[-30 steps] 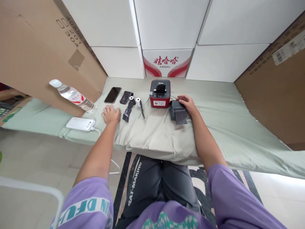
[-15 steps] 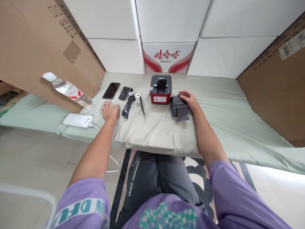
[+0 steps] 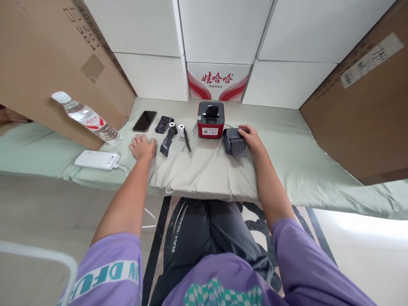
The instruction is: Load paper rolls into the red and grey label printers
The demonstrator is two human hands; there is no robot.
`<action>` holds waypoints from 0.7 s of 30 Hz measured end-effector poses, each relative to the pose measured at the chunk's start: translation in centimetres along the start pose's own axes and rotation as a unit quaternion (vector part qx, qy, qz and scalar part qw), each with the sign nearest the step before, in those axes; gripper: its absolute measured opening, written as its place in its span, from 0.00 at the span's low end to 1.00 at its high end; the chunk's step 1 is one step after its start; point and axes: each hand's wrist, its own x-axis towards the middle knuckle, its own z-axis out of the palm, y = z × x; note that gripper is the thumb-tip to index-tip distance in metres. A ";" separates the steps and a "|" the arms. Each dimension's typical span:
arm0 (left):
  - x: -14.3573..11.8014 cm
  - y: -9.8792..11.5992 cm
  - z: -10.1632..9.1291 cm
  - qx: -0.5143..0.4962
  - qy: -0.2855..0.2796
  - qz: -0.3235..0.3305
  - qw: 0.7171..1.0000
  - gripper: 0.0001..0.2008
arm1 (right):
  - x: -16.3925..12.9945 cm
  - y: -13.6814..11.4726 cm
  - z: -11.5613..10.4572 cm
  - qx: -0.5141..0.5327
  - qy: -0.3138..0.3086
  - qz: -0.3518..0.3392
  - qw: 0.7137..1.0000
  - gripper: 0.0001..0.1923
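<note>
Left grip [image 3: 143,147] flat, spread, empty — right grip [image 3: 251,137] half-curled against black printer [image 3: 231,135], hold unclear.

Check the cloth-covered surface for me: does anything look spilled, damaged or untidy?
Nothing looks spilled or damaged. Slightly untidy: left of the red printer, the black roll and white roll trail unwound dark strips; another hangs from the dark device at the right hand.

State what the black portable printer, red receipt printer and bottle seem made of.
Black portable printer: probably plastic, matte, from its dull molded casing. Red receipt printer: likely plastic, smooth, with rounded red edges. Bottle: apparently clear plastic, glossy, transparent with glints.
</note>
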 end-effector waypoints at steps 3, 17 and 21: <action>-0.1 0.0 -0.1 -0.009 0.000 0.005 1.000 0.32 | -4.0 0.4 -0.4 -0.067 0.056 0.018 0.996 0.25; -0.3 -0.4 0.1 -0.031 0.003 0.018 0.999 0.32 | -9.8 -4.3 6.0 -0.241 0.131 0.039 0.961 0.65; -0.4 -0.5 0.2 -0.030 0.005 0.024 0.999 0.32 | -9.2 -4.4 5.9 -0.212 0.159 0.022 0.964 0.60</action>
